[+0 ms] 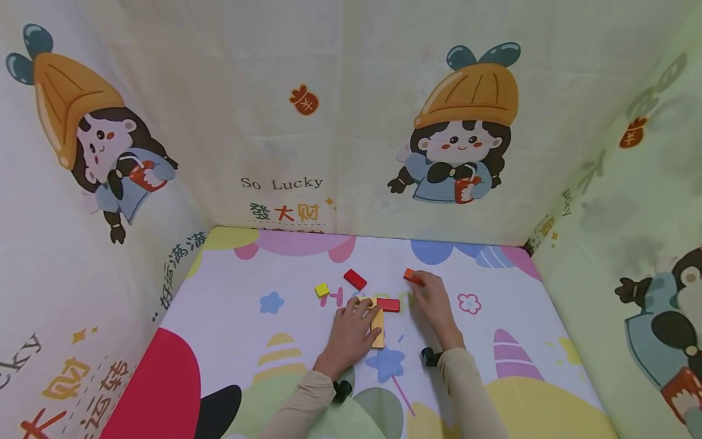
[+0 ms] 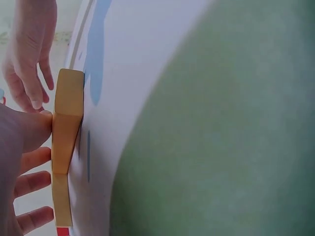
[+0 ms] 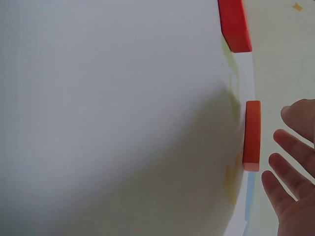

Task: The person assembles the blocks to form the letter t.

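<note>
My left hand (image 1: 351,334) spreads over tan wooden blocks, its thumb and fingertips touching their top faces. One long tan block (image 1: 378,338) lies lengthwise by the thumb; another tan block (image 2: 61,199) adjoins its end. A red block (image 1: 388,305) lies at the far end of the long tan one, pointing right. My right hand (image 1: 436,305) hovers over an orange block (image 1: 411,276). In the right wrist view a gap separates its loosely extended fingers from the orange block, which lies flat on the surface.
Beyond the left hand lie a second red block (image 1: 355,279) and a small yellow block (image 1: 322,290). A colourful printed mat (image 1: 230,305) covers the work surface. Patterned cloth walls (image 1: 351,122) enclose it at the back and on both sides.
</note>
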Tool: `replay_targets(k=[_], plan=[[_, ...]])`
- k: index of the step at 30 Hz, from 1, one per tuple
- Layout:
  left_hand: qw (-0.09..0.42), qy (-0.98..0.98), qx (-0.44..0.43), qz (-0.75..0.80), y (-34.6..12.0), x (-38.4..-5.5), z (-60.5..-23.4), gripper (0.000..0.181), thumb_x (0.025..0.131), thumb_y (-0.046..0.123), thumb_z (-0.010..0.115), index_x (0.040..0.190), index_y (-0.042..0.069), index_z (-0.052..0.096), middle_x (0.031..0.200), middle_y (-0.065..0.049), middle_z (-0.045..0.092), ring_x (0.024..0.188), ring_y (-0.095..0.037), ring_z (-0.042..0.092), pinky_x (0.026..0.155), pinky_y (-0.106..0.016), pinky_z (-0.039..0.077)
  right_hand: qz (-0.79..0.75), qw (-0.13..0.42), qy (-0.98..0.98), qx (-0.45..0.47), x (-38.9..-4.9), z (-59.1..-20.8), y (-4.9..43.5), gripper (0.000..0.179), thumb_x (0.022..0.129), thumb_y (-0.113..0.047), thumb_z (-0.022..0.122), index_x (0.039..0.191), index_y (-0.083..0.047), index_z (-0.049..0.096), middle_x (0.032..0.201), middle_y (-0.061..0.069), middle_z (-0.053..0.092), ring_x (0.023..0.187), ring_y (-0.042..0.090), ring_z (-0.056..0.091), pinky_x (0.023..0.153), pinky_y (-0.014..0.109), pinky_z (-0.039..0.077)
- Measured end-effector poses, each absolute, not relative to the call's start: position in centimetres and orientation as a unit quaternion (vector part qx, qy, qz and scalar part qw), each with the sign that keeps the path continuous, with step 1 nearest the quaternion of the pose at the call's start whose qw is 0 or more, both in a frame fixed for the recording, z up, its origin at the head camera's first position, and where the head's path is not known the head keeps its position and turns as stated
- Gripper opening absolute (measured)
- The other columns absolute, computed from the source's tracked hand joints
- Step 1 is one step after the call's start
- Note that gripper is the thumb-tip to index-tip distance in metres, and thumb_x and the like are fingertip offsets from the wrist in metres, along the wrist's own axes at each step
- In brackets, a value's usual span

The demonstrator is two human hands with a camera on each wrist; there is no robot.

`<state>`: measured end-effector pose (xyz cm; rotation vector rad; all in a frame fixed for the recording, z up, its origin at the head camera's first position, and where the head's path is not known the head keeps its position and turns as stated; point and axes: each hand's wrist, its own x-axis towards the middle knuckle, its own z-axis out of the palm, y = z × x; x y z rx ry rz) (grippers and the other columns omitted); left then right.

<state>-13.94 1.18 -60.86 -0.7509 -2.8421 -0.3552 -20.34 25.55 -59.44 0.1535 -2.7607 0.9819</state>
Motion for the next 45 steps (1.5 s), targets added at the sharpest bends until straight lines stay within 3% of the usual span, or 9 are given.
replay_targets(k=[10, 18, 33, 45], plan=[[0.07, -0.96, -0.246, -0.116, 1.2, -13.9, -60.4, 0.052, 0.102, 0.049, 0.06, 0.15, 0.027, 0.056, 0.149, 0.0, 0.056, 0.138, -0.026, 0.046, 0.099, -0.047, 0.052, 0.305, 0.1, -0.946, 0.047, -21.5, -60.0, 26.2, 0.032, 0.096, -0.003, 0.069, 0.127, 0.002, 0.066, 0.133, 0.024, 0.066, 0.129, 0.043, 0.055, 0.116, 0.057, 0.043], [0.071, -0.959, -0.246, -0.119, 1.2, -13.8, -60.4, 0.053, 0.102, 0.049, 0.061, 0.15, 0.027, 0.056, 0.149, 0.0, 0.056, 0.139, -0.026, 0.045, 0.099, -0.047, 0.052, 0.294, 0.055, -0.954, 0.027, -21.8, -59.6, 26.2, 0.037, 0.099, -0.008, 0.068, 0.135, -0.002, 0.063, 0.141, 0.022, 0.061, 0.135, 0.041, 0.049, 0.117, 0.056, 0.044], [0.077, -0.958, -0.246, -0.129, 1.1, -13.7, -60.8, 0.054, 0.101, 0.049, 0.062, 0.15, 0.027, 0.056, 0.149, 0.0, 0.055, 0.139, -0.026, 0.045, 0.099, -0.048, 0.052, 0.236, 0.067, -0.967, 0.071, -22.8, -59.7, 26.7, 0.032, 0.095, -0.004, 0.072, 0.127, -0.002, 0.068, 0.134, 0.023, 0.065, 0.127, 0.042, 0.05, 0.111, 0.057, 0.048], [0.072, -0.958, -0.243, -0.135, 1.1, -13.7, -60.9, 0.053, 0.102, 0.048, 0.061, 0.15, 0.027, 0.055, 0.15, 0.0, 0.055, 0.14, -0.026, 0.044, 0.1, -0.048, 0.051, 0.216, 0.028, -0.973, 0.081, -23.2, -58.9, 26.9, 0.034, 0.097, -0.001, 0.068, 0.13, -0.003, 0.066, 0.138, 0.021, 0.064, 0.131, 0.04, 0.05, 0.114, 0.057, 0.046]])
